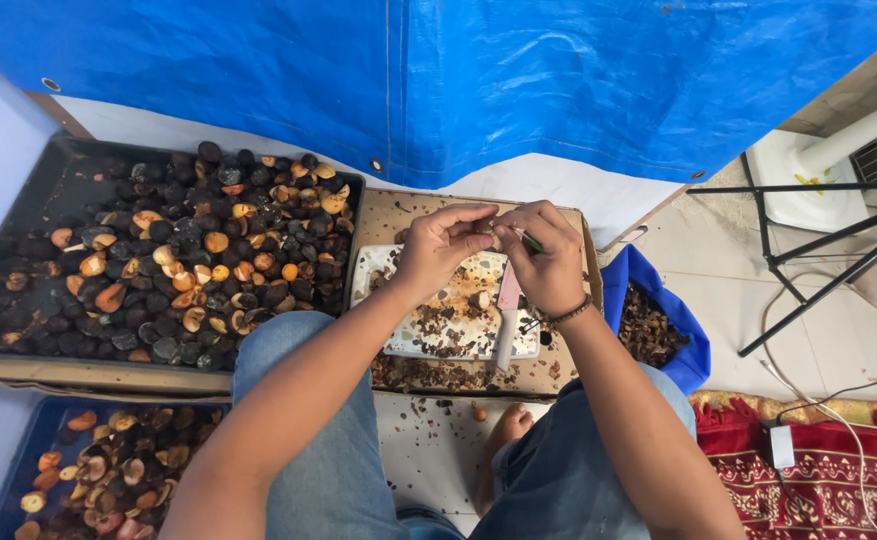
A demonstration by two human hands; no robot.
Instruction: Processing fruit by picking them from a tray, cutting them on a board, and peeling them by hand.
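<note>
We pinch a small nut piece between our left hand (446, 243) and right hand (547, 255) above the white cutting board (389, 262), where a knife (508, 310) lies.

We have one view only, from a camera worn on the head. It looks steeply down and forward over our knees, close to our hands (494, 250), toward the blue tarpaulin (519, 80) ahead.

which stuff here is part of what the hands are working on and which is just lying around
In use: left hand and right hand pinching a small piece; thin green tool; white cutting board; knife; black tray of nuts.
Lying about: black stand; red rug; charger.
</note>
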